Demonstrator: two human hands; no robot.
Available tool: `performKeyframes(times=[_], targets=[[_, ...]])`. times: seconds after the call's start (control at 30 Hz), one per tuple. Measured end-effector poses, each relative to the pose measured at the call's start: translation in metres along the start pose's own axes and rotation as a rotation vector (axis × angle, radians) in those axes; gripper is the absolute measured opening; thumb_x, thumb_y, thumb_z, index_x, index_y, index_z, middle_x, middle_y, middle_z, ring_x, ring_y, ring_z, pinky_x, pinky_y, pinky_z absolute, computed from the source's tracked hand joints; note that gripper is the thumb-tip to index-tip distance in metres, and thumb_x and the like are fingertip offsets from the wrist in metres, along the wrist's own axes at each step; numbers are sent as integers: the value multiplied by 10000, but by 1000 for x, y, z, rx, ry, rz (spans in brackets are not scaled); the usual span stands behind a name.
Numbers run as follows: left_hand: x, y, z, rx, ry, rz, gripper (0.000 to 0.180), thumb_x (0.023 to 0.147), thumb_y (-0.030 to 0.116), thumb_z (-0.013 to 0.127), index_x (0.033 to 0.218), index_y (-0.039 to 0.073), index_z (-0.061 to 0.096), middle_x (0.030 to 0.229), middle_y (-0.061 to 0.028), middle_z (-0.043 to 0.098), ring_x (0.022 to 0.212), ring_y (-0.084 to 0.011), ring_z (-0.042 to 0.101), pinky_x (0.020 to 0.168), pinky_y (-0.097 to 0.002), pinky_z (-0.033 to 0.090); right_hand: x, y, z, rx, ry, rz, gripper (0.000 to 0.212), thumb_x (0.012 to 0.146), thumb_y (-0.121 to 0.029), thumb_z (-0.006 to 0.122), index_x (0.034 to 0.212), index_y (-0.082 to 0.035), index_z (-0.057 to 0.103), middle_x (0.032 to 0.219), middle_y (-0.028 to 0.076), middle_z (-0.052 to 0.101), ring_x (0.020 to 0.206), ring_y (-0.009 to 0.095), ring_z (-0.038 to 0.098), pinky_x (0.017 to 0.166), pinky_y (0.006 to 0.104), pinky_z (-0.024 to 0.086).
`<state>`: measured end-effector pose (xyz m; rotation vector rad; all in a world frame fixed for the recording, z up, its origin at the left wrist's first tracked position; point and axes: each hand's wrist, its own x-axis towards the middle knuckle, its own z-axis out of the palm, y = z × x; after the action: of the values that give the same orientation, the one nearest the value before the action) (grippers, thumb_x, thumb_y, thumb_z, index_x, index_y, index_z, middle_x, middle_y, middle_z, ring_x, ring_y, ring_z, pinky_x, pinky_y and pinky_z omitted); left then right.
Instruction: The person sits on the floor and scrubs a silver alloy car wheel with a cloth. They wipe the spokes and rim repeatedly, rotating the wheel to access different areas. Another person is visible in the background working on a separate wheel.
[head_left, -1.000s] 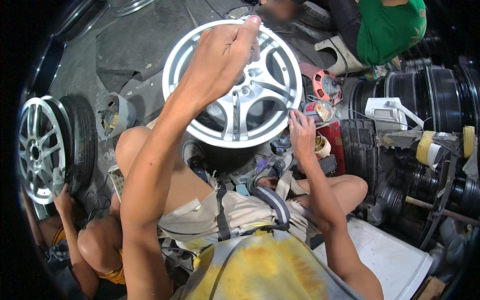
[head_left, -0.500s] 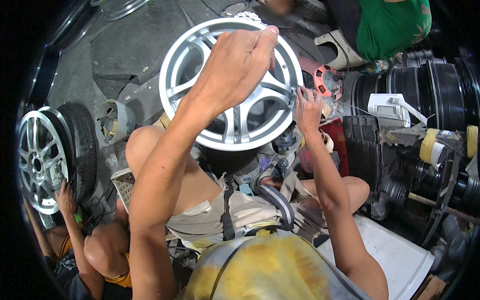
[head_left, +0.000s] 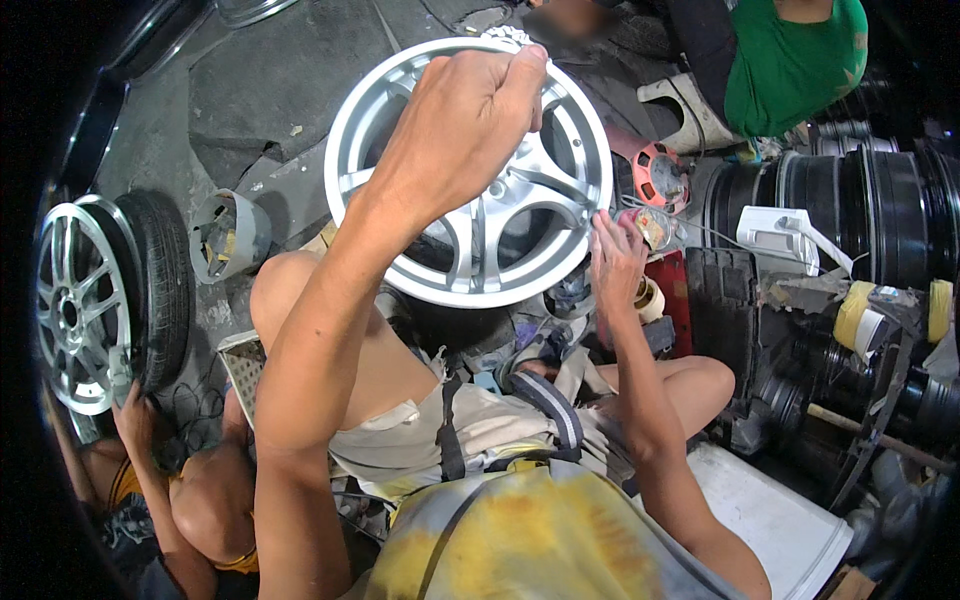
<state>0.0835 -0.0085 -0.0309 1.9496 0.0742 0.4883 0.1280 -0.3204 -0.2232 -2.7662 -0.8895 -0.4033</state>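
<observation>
A silver multi-spoke wheel rim (head_left: 480, 285) lies face up in front of my knees. Over its upper middle is my left hand (head_left: 475, 125), closed with the thumb pointing up along the far side. The back of that hand hides its fingertips, so whatever they hold cannot be made out. At the rim's right edge, my right hand (head_left: 620, 260) grips the lip with its fingertips, the fingers close together. Part of the hub and the far spokes are covered by my left hand and forearm.
A grey bucket (head_left: 228, 240) stands left of my knee. Further left, another person's hand (head_left: 133, 415) touches a silver rim (head_left: 85, 310) beside a tyre (head_left: 165, 300). Dark rims (head_left: 830, 210), a red round object (head_left: 658, 178) and a white box-like device (head_left: 778, 238) crowd the right side.
My right hand has slid down along the right edge of the wheel rim. My left hand stays closed over the rim's upper middle. The whole view has shifted slightly.
</observation>
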Motion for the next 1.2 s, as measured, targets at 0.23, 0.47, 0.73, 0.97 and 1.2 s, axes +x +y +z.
performKeyframes(times=[0.23,0.47,0.73,0.97,1.2], targets=[[1,1,5,-8,-28,-12,589,1027,399,417,667,-17,627,522,-16,438,525,-102,406,518,-306,332,11,8,7,-11,2,79,298,949,-180,590,1217,-98,691,1291,49,648,1249,294,517,1033,426,385],[-3,6,15,-22,-51,8,592,1022,404,428,656,-18,623,510,-9,423,514,-99,393,499,-301,320,34,10,8,-70,46,45,317,948,-184,585,1240,-94,669,1298,53,635,1292,313,488,1031,461,383],[2,3,15,10,-53,-34,607,1026,416,420,648,-12,629,506,-13,436,500,-104,396,502,-304,327,14,9,14,-71,54,34,313,952,-209,586,1224,-83,674,1297,57,628,1300,306,478,1020,467,387],[3,-6,7,36,-27,2,574,1019,385,423,668,-13,642,525,-24,458,514,-102,415,519,-317,341,12,5,15,-85,-2,67,326,946,-212,586,1243,-104,664,1294,35,616,1313,324,455,1017,481,367],[-1,3,12,29,-79,-25,596,1032,401,412,658,-8,631,506,-13,444,501,-95,404,511,-294,330,70,19,19,-206,39,1,319,957,-232,579,1235,-107,671,1276,26,631,1288,302,474,1036,465,368]])
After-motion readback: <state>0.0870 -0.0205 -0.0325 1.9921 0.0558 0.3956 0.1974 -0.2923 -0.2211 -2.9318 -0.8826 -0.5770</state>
